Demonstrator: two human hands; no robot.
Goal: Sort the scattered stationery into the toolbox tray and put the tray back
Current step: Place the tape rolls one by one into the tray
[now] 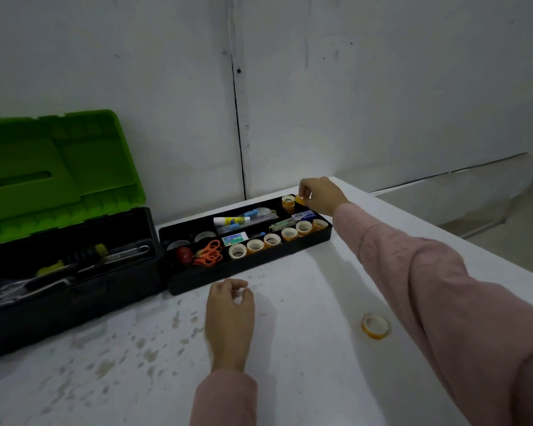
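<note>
Along the tray [259,265] front stand seemingly six tape rolls [272,240].

You're facing a grey wall [351,87] with a dark vertical seam [239,133]; your white table [305,287] shows brownish stains [148,355] at its near left.

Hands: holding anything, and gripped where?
Right hand pinches an orange tape roll by its edge above the tray; left hand holds nothing.

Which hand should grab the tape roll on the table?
Probably the left hand: it hovers empty near the tape roll, while the right hand pinches another roll over the tray.
</note>
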